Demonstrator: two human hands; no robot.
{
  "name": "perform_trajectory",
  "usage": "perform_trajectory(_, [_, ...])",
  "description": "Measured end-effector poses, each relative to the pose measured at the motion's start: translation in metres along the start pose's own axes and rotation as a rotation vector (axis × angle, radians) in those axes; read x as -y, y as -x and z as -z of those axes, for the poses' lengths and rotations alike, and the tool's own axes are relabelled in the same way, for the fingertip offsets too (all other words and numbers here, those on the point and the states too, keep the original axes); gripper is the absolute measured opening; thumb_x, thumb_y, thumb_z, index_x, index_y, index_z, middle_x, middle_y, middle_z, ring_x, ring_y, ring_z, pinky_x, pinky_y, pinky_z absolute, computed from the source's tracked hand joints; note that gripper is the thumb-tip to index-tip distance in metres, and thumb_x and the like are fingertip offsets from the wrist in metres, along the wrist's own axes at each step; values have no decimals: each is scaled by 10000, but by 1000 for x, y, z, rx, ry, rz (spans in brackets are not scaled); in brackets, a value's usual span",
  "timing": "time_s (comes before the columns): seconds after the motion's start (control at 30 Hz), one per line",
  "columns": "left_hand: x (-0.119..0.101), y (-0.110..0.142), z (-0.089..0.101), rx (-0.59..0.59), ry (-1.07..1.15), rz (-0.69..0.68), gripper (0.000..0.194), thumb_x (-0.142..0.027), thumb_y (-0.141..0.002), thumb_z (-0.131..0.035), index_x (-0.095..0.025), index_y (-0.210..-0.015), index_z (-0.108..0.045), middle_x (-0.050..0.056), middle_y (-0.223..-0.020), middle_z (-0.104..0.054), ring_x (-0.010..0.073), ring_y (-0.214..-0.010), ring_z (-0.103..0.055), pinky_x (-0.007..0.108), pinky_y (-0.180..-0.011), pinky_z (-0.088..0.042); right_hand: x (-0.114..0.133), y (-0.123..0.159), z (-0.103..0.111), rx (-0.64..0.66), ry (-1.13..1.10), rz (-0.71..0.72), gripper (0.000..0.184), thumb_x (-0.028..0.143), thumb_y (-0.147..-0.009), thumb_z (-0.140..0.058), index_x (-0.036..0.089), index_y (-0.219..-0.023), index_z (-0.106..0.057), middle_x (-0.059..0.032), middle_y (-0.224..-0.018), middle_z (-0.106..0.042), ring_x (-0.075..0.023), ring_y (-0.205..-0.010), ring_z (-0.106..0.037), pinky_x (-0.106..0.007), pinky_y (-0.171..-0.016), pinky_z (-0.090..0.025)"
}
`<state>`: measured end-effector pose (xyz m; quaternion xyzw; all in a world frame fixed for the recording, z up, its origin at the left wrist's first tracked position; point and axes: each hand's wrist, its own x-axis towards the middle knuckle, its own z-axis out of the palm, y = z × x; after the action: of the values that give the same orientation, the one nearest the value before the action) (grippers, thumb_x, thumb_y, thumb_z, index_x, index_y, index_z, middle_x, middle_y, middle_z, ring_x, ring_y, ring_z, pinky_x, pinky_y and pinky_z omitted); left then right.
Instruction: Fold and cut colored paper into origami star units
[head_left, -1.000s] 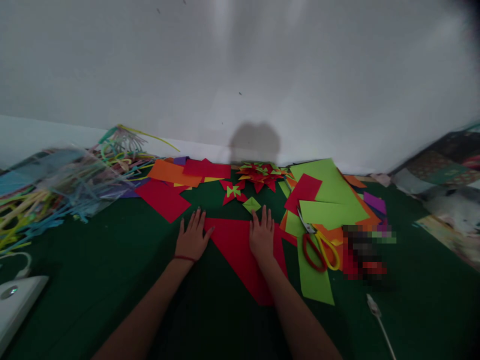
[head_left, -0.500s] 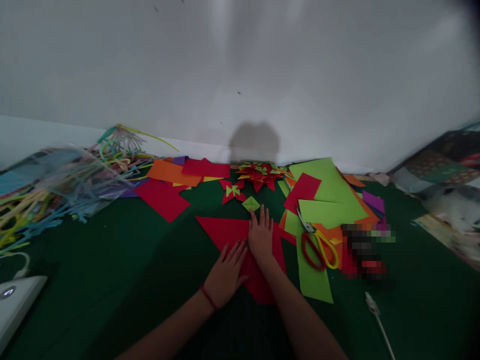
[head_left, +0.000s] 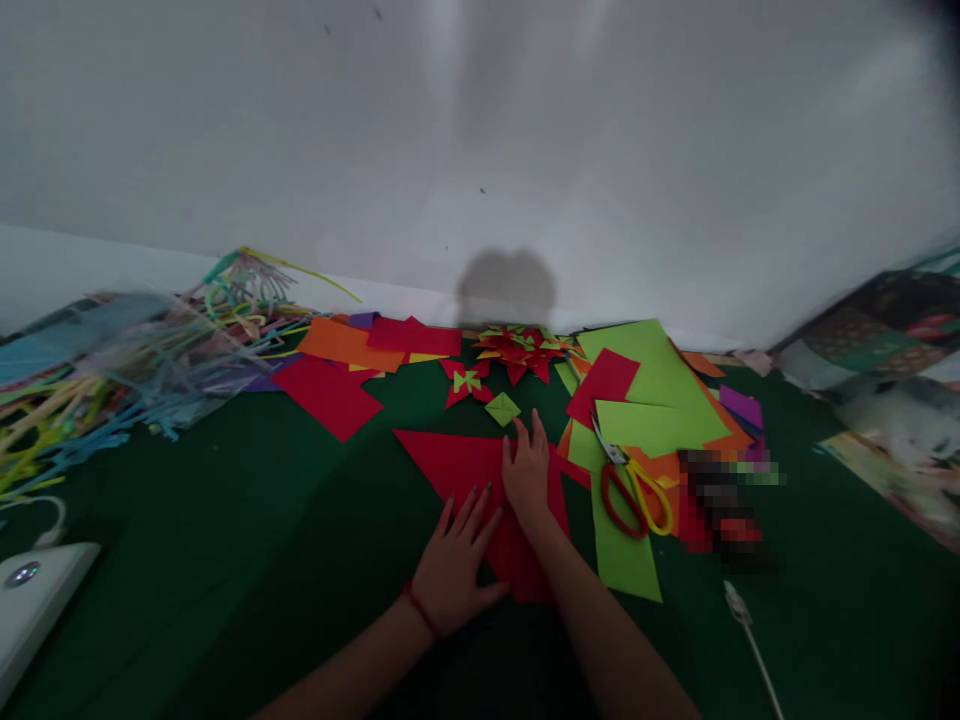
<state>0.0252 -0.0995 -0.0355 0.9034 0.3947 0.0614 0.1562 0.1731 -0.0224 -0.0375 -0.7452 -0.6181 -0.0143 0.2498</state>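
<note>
A large red sheet of paper (head_left: 450, 460), with a folded-looking triangular outline, lies on the green table. My left hand (head_left: 459, 565) rests along its lower left edge with fingers spread, a red band around the wrist. Flat on the right part of the same sheet is my right hand (head_left: 526, 470), its fingers stretched toward the back. Just beyond those fingertips sits a small folded light-green paper square (head_left: 502, 408). Behind it are a red paper star with a green centre (head_left: 466, 382) and a layered red, orange and green paper flower (head_left: 521, 350).
Scissors with red and yellow handles (head_left: 634, 495) lie on green paper sheets (head_left: 667, 425) at the right. Red paper (head_left: 334, 400) and orange paper (head_left: 349, 343) lie back left, beside bundled coloured strips (head_left: 150, 370). A white device (head_left: 45, 590) and a white cable (head_left: 754, 640) flank the front.
My left hand has slid slightly down, its fingers and thumb spreading wider. My right hand's fingertips have drawn back a little from the small green square. The red sheet stays in place.
</note>
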Motion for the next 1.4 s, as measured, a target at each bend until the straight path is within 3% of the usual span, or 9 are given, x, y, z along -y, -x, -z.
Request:
perform_trajectory(0.13, [-1, 0, 3, 23, 42, 6, 802, -602, -740, -443, -246, -1386, -128, 89, -1467, -80, 288, -1328, -81, 512, -1043, -55, -8, -10, 8, 82, 2, -24, 327, 281, -896, -297, 132, -1073, -529, -153, -1075, -544, -248, -1025, -477, -399, -879, -318])
perform_trajectory(0.4, [6, 3, 17, 125, 124, -86, 794, -602, -733, -461, -283, -1381, -130, 72, -1471, -29, 291, -1331, -50, 525, -1042, -29, -24, -60, 27, 541, -36, 76, 400, 524, -774, -485, 163, -688, -633, -94, -802, -628, -201, -755, -578, -276, -653, -385])
perform_trajectory(0.53, [12, 4, 25, 193, 188, -186, 803, -594, -701, -515, -298, -1370, -182, 70, -1470, -47, 301, -1328, -64, 530, -1040, -18, -35, -71, 37, 775, -102, 102, 449, 593, -699, -534, 171, -798, -649, -50, -743, -656, -153, -623, -585, -220, -511, -378])
perform_trajectory(0.63, [16, 4, 29, 223, 228, -230, 813, -574, -675, -562, -301, -1360, -221, 74, -1469, -59, 315, -1324, -76, 533, -1037, -8, -40, -68, 43, 885, -136, 127, 421, 571, -674, -577, 189, -828, -666, -23, -724, -667, -143, -601, -592, -207, -498, -389])
perform_trajectory(0.77, [17, 3, 30, 254, 239, -247, 821, -540, -662, -596, -316, -1357, -222, 72, -1469, -54, 317, -1324, -72, 546, -1030, -8, -41, -62, 48, 874, -137, 167, 284, 449, -686, -627, 194, -798, -683, -32, -864, -664, -160, -767, -606, -204, -639, -417])
perform_trajectory(0.9, [17, 2, 29, 254, 238, -250, 816, -536, -667, -594, -314, -1358, -221, 71, -1469, -48, 319, -1323, -73, 551, -1028, -2, -40, -59, 46, 770, -77, 114, 348, 376, -729, -603, 168, -1007, -619, -83, -1008, -627, -186, -874, -593, -230, -712, -416])
perform_trajectory(0.97, [17, 2, 28, 247, 231, -249, 819, -524, -666, -600, -315, -1359, -216, 66, -1469, -45, 320, -1323, -72, 554, -1027, 2, -38, -59, 44, 748, -30, 70, 373, 369, -747, -581, 137, -1039, -594, -115, -979, -635, -210, -856, -600, -253, -677, -420])
perform_trajectory(1.13, [17, 2, 28, 247, 228, -255, 811, -541, -672, -586, -319, -1358, -216, 59, -1470, -52, 323, -1322, -74, 558, -1026, 3, -26, -60, 43, 801, 44, 39, 311, 414, -715, -603, 136, -846, -653, -135, -854, -659, -233, -780, -611, -263, -596, -395])
perform_trajectory(1.4, [19, 3, 29, 250, 257, -277, 795, -563, -677, -569, -323, -1354, -229, 62, -1469, -70, 321, -1321, -85, 548, -1030, 3, -24, -64, 44, 974, -97, 153, 269, 440, -669, -630, 171, -680, -639, -18, -652, -606, -141, -606, -530, -220, -516, -329])
